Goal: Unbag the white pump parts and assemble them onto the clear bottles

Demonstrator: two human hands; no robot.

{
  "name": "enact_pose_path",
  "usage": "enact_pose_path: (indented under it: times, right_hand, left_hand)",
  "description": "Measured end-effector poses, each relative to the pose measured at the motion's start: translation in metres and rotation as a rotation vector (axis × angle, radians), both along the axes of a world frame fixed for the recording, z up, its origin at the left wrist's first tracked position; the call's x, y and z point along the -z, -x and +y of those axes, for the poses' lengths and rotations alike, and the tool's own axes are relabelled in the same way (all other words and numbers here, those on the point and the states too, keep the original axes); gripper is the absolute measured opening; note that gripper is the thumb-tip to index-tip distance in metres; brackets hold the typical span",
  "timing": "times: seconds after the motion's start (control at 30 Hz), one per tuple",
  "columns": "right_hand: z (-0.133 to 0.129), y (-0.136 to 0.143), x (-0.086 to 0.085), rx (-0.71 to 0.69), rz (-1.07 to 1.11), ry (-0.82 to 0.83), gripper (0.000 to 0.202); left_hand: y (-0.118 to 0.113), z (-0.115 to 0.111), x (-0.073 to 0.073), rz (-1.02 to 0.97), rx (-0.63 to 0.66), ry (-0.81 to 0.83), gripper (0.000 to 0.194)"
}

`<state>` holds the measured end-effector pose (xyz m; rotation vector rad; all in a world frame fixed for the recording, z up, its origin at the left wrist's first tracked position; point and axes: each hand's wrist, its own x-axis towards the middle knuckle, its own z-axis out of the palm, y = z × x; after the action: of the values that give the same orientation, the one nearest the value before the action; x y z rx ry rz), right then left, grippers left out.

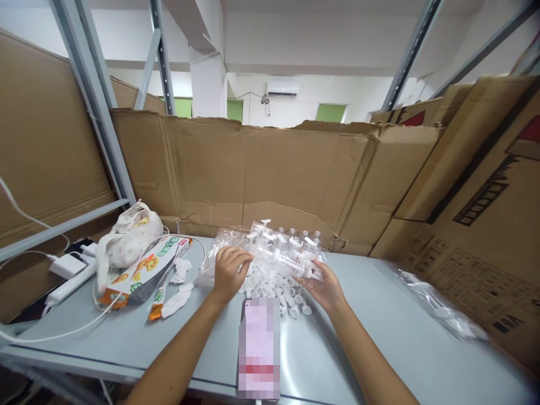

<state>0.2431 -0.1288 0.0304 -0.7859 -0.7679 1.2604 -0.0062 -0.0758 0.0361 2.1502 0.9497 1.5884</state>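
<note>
My right hand (324, 287) grips a clear plastic bag (291, 261) with clear and white plastic parts showing in it; their exact kind is hard to make out. My left hand (230, 273) is closed, fingertips together at the bag's left side, and what it pinches does not show clearly. Beneath and between both hands lies a heap of small white plastic caps (274, 287). Several clear bottles (306, 236) with white tops stand just behind the bag. Crumpled clear plastic (219, 247) lies behind my left hand.
A phone (259, 349) with a blurred screen lies in front of the caps. To the left are a snack box (147, 267), torn wrappers, a white cloth pouch (130, 236), cables and a power strip (71, 287). Flat plastic bags (442, 304) lie right, by cardboard walls (270, 169).
</note>
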Motion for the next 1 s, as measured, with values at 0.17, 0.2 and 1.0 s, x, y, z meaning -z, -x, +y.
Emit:
enact_pose_path:
  times: [0.17,0.2,1.0]
  right_hand:
    - [0.001,-0.005,-0.004,0.078,0.084,0.031,0.021]
    - [0.001,-0.006,-0.005,0.086,0.094,0.029,0.022]
    - [-0.009,-0.011,-0.003,-0.047,-0.133,-0.008,0.024]
  left_hand:
    - [0.0,0.012,0.0,-0.569,0.054,0.397,0.021]
    - [0.001,0.016,0.001,-0.67,0.06,0.498,0.024]
    - [0.029,0.008,-0.022,0.007,0.788,0.835,0.044]
